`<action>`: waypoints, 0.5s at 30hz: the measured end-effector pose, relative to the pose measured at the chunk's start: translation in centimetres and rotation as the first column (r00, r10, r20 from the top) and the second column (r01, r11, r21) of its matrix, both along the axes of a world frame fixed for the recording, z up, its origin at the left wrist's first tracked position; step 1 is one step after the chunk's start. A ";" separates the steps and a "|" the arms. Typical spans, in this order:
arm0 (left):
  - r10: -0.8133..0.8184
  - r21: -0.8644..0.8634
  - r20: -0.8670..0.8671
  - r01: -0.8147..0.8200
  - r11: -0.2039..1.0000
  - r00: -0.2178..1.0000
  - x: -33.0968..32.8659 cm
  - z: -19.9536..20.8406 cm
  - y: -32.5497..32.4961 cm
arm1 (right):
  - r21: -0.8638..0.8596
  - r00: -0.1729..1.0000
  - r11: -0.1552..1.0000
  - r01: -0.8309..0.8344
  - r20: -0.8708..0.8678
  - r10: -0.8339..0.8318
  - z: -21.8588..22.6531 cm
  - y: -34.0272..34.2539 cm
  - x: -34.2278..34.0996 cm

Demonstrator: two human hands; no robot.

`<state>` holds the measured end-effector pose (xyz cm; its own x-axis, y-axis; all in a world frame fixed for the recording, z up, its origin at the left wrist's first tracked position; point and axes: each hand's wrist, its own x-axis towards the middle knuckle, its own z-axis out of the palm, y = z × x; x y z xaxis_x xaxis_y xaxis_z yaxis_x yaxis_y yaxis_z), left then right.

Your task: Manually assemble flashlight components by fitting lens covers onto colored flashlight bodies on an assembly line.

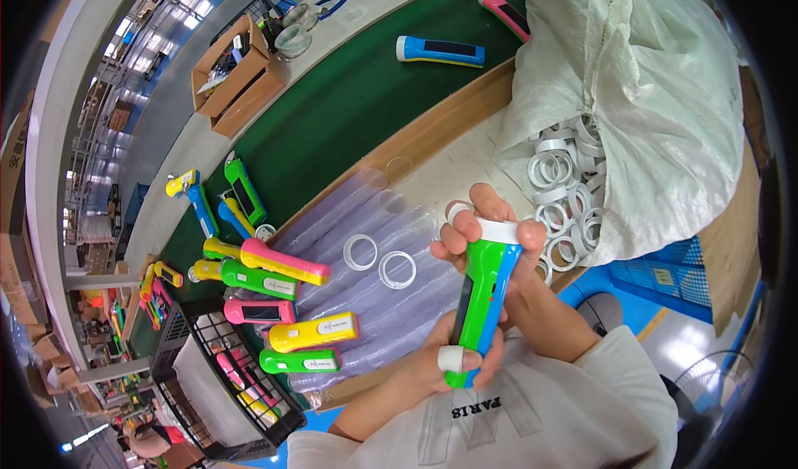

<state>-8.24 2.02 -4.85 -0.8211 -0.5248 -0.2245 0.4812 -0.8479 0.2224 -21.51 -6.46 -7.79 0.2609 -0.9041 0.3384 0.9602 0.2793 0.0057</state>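
A green-and-blue flashlight (476, 303) stands tilted in front of my chest, a dark panel along its side. Its handle end is gripped by my left hand (449, 368), whose thumb has a white wrap. At the upper end, my right hand (532, 257) closes its fingers round a white ring (499, 231) that sits on the flashlight's head. One right finger also wears a white wrap. Two loose white rings, one (360, 252) beside the other (397, 270), lie on the clear plastic sheet (374, 328) left of my hands.
Several colored flashlights, including a yellow one (314, 332), lie at the left on the green belt (324, 120) and sheet. A white woven sack (640, 120) spills many white rings (569, 186) at the right. A black crate (241, 436) and cardboard box (241, 78) stand leftward.
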 end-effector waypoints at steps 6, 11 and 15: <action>0.411 -0.634 0.641 0.147 0.759 0.648 0.9 0.1 -0.4 | -0.119 0.916 0.982 0.144 -0.361 -0.178 0.2 0.3 -0.7; 0.699 -0.755 0.639 0.435 0.490 0.322 1.3 -0.9 -2.2 | -0.100 0.734 0.972 0.213 -0.641 -0.226 0.6 0.4 -1.6; 0.720 -0.737 0.625 0.532 0.417 0.300 3.0 -0.8 -6.7 | -0.320 -0.023 0.901 0.294 -0.944 -0.328 0.2 -1.7 -4.3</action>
